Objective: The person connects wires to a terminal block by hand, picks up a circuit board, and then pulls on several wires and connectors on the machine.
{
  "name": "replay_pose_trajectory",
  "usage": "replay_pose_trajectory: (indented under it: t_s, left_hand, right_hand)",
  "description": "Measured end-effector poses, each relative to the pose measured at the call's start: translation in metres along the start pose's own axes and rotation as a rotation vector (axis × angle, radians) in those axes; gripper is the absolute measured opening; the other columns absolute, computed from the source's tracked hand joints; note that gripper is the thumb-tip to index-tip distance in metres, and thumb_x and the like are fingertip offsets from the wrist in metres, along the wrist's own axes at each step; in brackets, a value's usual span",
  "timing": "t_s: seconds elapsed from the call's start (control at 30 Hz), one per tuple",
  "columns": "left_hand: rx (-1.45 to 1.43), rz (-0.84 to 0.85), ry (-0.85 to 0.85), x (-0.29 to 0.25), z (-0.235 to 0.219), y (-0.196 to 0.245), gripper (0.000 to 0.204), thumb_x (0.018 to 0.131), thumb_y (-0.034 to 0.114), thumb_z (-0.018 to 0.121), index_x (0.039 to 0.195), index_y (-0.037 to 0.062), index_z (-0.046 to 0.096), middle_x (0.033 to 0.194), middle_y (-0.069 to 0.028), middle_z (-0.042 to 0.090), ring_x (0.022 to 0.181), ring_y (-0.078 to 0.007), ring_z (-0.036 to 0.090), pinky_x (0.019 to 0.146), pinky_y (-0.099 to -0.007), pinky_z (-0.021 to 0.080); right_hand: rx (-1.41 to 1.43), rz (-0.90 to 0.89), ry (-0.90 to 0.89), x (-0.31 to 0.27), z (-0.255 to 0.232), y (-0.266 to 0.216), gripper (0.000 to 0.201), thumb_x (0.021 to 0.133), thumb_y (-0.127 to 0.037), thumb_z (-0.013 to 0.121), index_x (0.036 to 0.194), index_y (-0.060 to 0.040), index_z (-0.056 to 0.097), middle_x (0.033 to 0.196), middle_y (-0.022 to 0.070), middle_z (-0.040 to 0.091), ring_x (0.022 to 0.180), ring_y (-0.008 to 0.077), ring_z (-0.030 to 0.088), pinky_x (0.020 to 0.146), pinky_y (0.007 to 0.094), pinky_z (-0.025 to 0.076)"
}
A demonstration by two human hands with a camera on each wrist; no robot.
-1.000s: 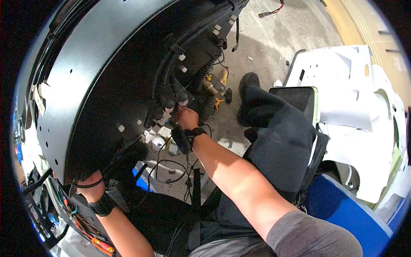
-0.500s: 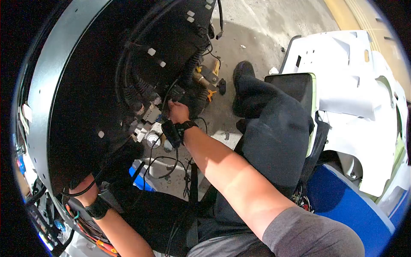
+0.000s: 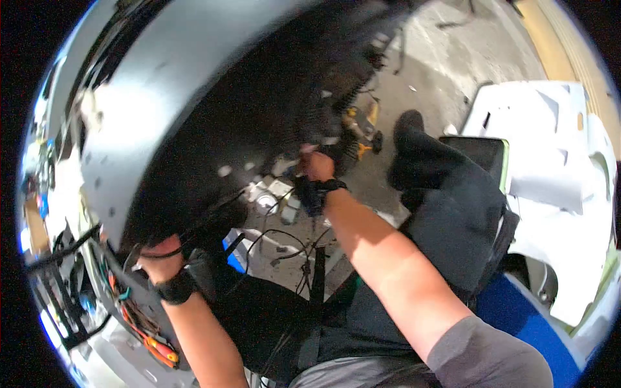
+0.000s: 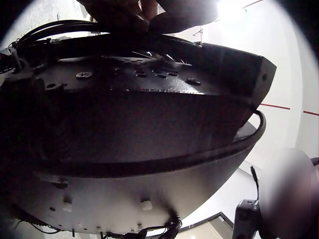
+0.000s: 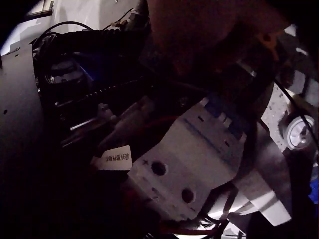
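A large curved black panel fills the upper left of the head view, with cables along its shaded inner side. My right hand reaches into that shade, near the connectors; its fingertips are blurred and I cannot tell what they hold. In the right wrist view a grey block like a circuit breaker, with two round holes and blue parts, lies below the hand. Beside it hangs a white printed tag. My left hand is at the panel's lower edge, fingers partly hidden. In the left wrist view, its fingertips are beside black cables.
A white moulded body part stands on the right, above a blue surface. Thin cables loop over the floor by my legs. A screwdriver with a red and yellow handle lies lower left, among coloured wires. Yellow-marked hardware sits beyond my right hand.
The head view has swung back and forth, shifting the whole scene. My right hand moved down beside the grey block, then back toward the connectors. My left hand stays at the panel edge.
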State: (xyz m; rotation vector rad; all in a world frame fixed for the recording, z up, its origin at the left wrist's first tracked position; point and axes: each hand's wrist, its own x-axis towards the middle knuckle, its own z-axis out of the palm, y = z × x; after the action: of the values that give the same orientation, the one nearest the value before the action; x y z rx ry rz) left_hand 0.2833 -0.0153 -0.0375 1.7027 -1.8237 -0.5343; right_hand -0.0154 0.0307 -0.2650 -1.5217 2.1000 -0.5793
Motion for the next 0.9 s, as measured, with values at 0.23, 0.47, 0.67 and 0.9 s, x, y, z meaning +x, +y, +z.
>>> replay_pose_trajectory:
  t_s: [0.23,0.47,0.67,0.9]
  left_hand:
    - [-1.358,-0.261,0.269,0.014,0.019,0.056,0.032,0.089,0.022,0.044,0.112,0.0012,0.051,0.108,-0.0097,0.055,0.101,-0.0188,0.052,0.088,-0.0342,0.042]
    - [-0.615,0.123,0.43,0.006,0.012,0.103,0.045,0.068,-0.014,0.051,0.11,-0.0013,0.052,0.111,-0.0192,0.055,0.101,-0.0325,0.054,0.087,-0.0355,0.043]
    - [-1.25,-0.086,0.313,0.005,0.005,0.115,0.025,0.092,0.017,0.047,0.104,-0.0041,0.054,0.09,-0.0056,0.057,0.082,-0.0093,0.051,0.075,-0.0216,0.042]
    - [-1.162,-0.066,0.323,0.003,0.008,0.113,0.019,0.088,0.015,0.055,0.101,0.0011,0.056,0.082,0.0015,0.054,0.072,-0.0044,0.046,0.065,-0.0192,0.039]
  right_hand:
    - [0.055,-0.021,-0.247,-0.005,-0.051,0.014,0.027,0.088,-0.024,0.042,0.075,-0.0079,0.06,0.065,0.008,0.059,0.057,0.0219,0.056,0.052,0.0337,0.042]
    - [0.11,-0.209,-0.176,-0.023,-0.066,0.051,0.019,0.086,-0.022,0.049,0.088,-0.0081,0.062,0.075,0.0044,0.064,0.058,0.0157,0.057,0.05,0.0289,0.043]
    - [0.903,0.409,-0.412,-0.04,-0.168,-0.062,0.02,0.086,-0.019,0.053,0.095,-0.0025,0.06,0.083,0.0041,0.063,0.066,0.0111,0.055,0.052,0.0249,0.041]
    - [0.717,-0.008,-0.283,-0.062,-0.23,-0.159,0.024,0.086,-0.019,0.057,0.103,-0.0022,0.06,0.087,0.0043,0.064,0.074,0.01,0.056,0.062,0.0222,0.044]
